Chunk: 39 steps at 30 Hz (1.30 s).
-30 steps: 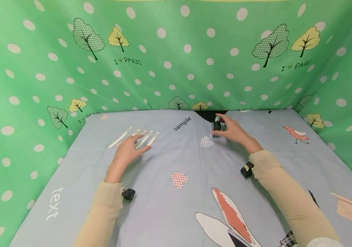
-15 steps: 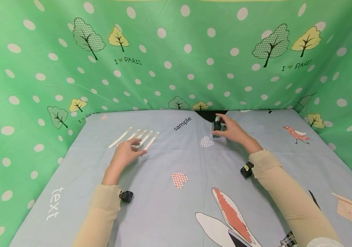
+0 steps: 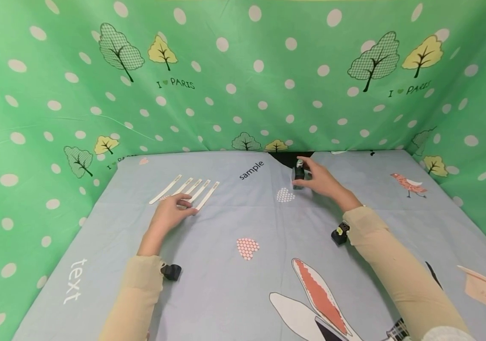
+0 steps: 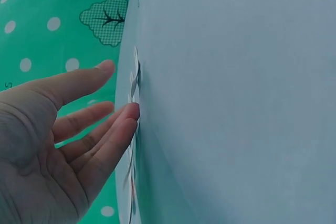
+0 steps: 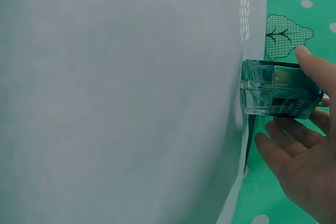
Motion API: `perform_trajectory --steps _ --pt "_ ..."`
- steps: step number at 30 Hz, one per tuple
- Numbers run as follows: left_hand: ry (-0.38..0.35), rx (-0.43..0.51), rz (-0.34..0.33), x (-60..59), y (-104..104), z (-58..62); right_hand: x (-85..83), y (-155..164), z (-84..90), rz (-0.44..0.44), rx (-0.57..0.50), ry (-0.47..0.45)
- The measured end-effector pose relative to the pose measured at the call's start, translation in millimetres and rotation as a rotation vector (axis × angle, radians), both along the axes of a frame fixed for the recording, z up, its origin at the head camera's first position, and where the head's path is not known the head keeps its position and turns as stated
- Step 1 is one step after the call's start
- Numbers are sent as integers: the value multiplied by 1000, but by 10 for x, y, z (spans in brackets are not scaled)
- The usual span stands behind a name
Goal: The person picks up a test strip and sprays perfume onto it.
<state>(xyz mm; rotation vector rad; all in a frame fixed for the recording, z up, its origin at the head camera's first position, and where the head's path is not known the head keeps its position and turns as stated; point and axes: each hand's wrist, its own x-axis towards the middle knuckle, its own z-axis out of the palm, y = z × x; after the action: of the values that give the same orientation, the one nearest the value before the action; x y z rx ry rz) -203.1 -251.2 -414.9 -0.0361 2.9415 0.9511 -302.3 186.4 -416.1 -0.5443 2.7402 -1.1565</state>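
Note:
Several narrow white paper strips with small dark print at their far ends lie side by side on the bed-like grey-blue cloth, the leftmost strip (image 3: 165, 189) a little apart. My left hand (image 3: 168, 213) is over their near ends, hiding parts of the middle ones. Its thumb and fingers are spread apart, with fingertips right at the strips (image 4: 135, 72) in the left wrist view. My right hand (image 3: 321, 181) grips a small dark-green glass perfume bottle (image 5: 281, 88) between thumb and fingers. It stands upright, its silvery top (image 3: 300, 163) showing in the head view.
The grey-blue cloth (image 3: 217, 284) carries printed hearts, a bird, a rabbit and lettering. Green dotted curtains (image 3: 226, 71) rise behind and along both sides. A small black camera is worn on each wrist, the left camera (image 3: 171, 272) close over the cloth.
My left hand has drawn back and slightly left along the strips, its thumb and fingers coming closer together. The right hand and the perfume bottle have stayed in place.

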Motion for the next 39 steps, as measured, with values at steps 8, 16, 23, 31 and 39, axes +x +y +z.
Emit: perform_trajectory --steps 8,16,23,31,39 --pt "22 2 -10 -16 -35 -28 -28 3 -23 -5 5 -3" --pt "21 19 -13 -44 -45 -55 -52 -7 -47 -4 2 1" --pt "-24 13 3 -64 -22 -53 -54 -16 -56 -7 5 -13" --pt "-60 -18 26 -114 0 -107 -17 3 -30 -20 30 -1" --pt "-30 27 -5 -108 -90 -136 -35 -19 -25 -12 31 0"
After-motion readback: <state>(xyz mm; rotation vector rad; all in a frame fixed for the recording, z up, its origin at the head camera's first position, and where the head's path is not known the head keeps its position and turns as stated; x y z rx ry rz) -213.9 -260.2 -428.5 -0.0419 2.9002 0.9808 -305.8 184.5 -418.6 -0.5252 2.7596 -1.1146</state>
